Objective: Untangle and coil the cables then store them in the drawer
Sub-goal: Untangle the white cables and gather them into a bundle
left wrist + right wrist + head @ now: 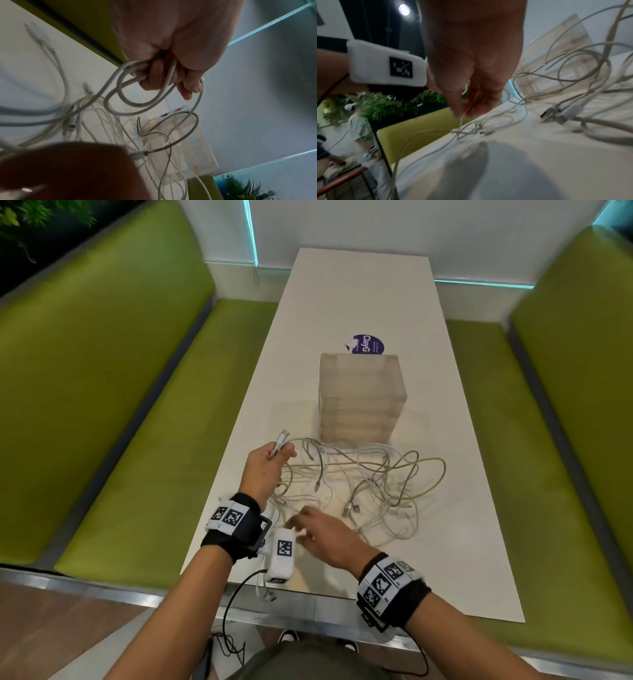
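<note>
A tangle of white and beige cables [370, 484] lies on the white table [359, 302] in front of a translucent drawer unit [361, 397]. My left hand [269, 462] is raised over the table's left side. It grips small loops of a grey-white cable [137, 94], whose plug end [281, 438] sticks out above the fist. My right hand [317, 530] hovers low over the near part of the tangle. Its thumb and forefinger [457, 112] pinch a thin white cable [460, 125]. Both hands are blurred.
Green bench seats [102, 422] flank the table on both sides. A purple round sticker [368, 344] lies behind the drawer unit. The drawer fronts carry yellow, blue and red tabs [164, 115]. One cable end [265, 594] hangs over the near table edge.
</note>
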{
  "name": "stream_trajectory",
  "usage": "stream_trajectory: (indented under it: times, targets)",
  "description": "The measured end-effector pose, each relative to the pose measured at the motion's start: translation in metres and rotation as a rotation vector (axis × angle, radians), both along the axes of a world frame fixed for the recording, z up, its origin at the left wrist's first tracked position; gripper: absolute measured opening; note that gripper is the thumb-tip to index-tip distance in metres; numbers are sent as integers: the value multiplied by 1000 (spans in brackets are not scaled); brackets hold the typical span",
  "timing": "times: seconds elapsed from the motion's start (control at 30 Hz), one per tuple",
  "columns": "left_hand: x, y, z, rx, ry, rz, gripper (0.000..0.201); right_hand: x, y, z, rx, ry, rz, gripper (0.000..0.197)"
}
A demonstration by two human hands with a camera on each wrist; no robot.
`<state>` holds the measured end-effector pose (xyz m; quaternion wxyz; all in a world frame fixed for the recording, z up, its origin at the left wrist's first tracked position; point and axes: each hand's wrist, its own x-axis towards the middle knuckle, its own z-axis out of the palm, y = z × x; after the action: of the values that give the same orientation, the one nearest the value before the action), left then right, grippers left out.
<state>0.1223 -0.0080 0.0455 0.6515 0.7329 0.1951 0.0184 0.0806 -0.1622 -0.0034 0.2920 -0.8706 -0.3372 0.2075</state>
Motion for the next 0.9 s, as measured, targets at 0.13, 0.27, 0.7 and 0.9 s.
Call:
stream_trajectory:
  times: [0.13, 0.27, 0.7, 0.9]
  targets:
    - [-4, 1, 2, -8, -2, -27, 22, -4, 18, 2, -118, 68, 181, 28]
    - [-8, 4, 2, 3, 6, -34, 22, 1, 16, 2, -41, 99, 164, 23]
    - [-13, 11, 6, 1, 0, -57, 21, 86, -87, 30, 491, 139, -849, 14]
    - [-16, 12, 12, -8, -42, -56, 22, 93, -91, 27, 657, 288, -1201, 17]
